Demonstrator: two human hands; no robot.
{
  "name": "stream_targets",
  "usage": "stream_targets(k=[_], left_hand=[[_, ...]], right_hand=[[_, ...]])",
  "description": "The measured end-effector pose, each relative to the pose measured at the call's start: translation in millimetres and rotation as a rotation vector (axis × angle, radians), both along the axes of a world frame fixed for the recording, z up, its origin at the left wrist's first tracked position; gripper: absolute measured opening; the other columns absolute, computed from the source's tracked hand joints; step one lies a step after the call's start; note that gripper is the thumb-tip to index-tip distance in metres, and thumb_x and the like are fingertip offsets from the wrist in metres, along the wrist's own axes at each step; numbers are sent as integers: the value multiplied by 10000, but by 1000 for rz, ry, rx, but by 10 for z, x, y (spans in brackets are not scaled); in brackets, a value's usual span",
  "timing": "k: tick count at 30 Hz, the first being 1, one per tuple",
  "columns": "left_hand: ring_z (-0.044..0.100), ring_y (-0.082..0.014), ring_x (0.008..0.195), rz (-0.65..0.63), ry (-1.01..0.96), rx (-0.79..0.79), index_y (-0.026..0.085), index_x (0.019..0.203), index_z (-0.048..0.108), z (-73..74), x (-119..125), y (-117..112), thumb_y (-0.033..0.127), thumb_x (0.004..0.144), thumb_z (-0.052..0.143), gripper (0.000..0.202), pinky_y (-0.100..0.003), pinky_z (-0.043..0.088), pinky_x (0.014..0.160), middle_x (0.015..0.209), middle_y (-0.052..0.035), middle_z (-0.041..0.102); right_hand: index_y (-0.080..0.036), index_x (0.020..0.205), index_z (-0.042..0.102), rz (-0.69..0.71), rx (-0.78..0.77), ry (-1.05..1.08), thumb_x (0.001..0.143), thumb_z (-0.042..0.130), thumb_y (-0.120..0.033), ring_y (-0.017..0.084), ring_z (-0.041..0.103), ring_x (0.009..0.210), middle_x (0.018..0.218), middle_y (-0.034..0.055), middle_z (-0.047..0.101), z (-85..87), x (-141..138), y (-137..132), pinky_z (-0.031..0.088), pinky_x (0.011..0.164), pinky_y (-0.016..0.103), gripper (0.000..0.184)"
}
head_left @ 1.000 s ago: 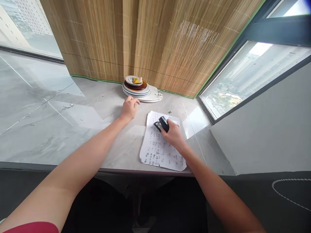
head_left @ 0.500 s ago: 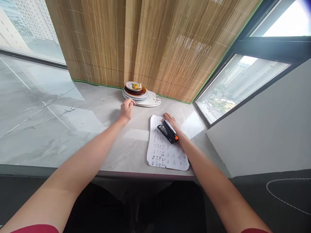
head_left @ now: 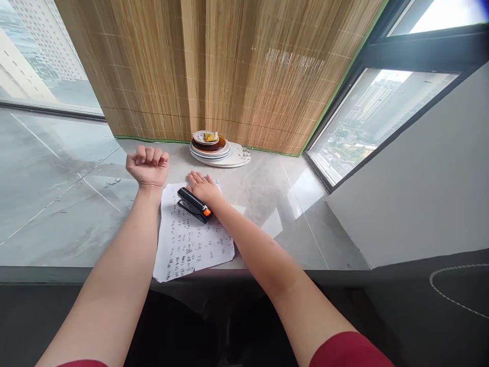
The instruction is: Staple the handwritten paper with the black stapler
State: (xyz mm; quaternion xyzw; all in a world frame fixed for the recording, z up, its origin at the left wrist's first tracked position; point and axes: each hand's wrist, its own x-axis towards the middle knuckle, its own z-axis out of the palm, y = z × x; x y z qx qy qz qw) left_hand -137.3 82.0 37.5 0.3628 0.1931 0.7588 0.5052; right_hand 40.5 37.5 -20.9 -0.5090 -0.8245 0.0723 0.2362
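Observation:
My left hand (head_left: pixel 147 166) is closed in a fist above the counter, just off the paper's upper left corner, and nothing shows in it. My right hand (head_left: pixel 204 187) lies flat with fingers stretched out at the top of a sheet of white paper (head_left: pixel 173 244) covered in handwriting. Against that hand's thumb side rests a black stapler (head_left: pixel 193 203) with an orange end, lying at a slant on the paper. The paper's lower left corner reaches past the counter's front edge.
Behind my hands a stack of plates (head_left: pixel 209 151) stands by a bamboo blind (head_left: pixel 214 66), with a small yellow packet (head_left: pixel 210 137) on top. A window (head_left: pixel 367 127) and white wall (head_left: pixel 412 183) bound the marble counter (head_left: pixel 275 178) on the right.
The paper and stapler have slid left along the counter with my right hand flat on the sheet. My left fist has moved left, away from the plates, and turned.

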Motion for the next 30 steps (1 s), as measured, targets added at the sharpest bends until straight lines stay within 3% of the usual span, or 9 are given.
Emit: stream_targets(k=[5,9,13,17,20,23,25,28,30], left_hand=[[149,-136,514,-189,39,-67,183,574,150,-31,114,51,332,993,365,493,-261,310,504,566,21,108],[180,-128,486,-301,149,-89,206,549,158,-50,286,69,326,950,408,487,-273,300,486,547,28,108],[238,-124,471,-350,513,-120,230,512,292,-182,664,42,309,884,506,437,-284,279,489,540,34,189],[347,-156,512,-87,1167,45,226,652,605,-348,968,-4,232,815,548,172,-306,277,530,532,17,413],[447,-184,571,53,1462,174,225,783,666,-365,1076,-71,207,878,517,177,-329,360,612,592,3,534],[560,-214,712,146,1467,263,212,877,678,-310,1201,-197,175,937,478,213,-350,457,742,787,-46,652],[615,-237,860,108,1475,342,206,946,692,-293,1307,-297,164,953,490,206,-367,497,851,970,-79,688],[631,-250,934,-73,1599,402,213,1051,704,-350,1417,-397,179,969,529,195,-390,513,936,1058,-82,653],[634,-259,940,-125,1717,383,227,1116,704,-421,1429,-411,201,981,552,205,-410,513,955,1078,-80,619]], right_hand=[[-179,1402,579,-39,-32,-123,1111,397,-466,272,478,1526,1619,148,541,1,377,-79,437,1200,489,447],[-119,1595,422,-81,-120,-186,1130,337,-441,292,328,1625,1756,183,304,13,1050,-196,256,1325,519,571],[-147,1671,344,-194,-238,-249,1123,297,-390,284,237,1658,1779,154,242,63,1674,-333,168,1350,542,601],[-129,1703,279,-220,-264,-266,1125,248,-395,273,158,1677,1791,146,197,110,1933,-389,128,1359,528,637],[-122,1703,279,-204,-267,-260,1124,247,-414,286,146,1679,1793,140,198,88,1909,-347,107,1361,534,649],[-109,1689,300,-215,-266,-230,1119,258,-405,298,148,1679,1790,151,217,30,1826,-270,85,1358,551,644],[-125,1671,331,-212,-241,-168,1107,298,-396,312,178,1671,1778,161,260,9,1791,-231,111,1344,581,627],[-171,1550,491,-190,-126,23,1080,388,-411,325,446,1524,1635,176,506,86,1815,-251,323,1250,547,537],[-197,1330,632,-207,-59,151,1082,410,-487,287,645,1208,1306,148,711,226,1875,-341,472,1060,451,441]])
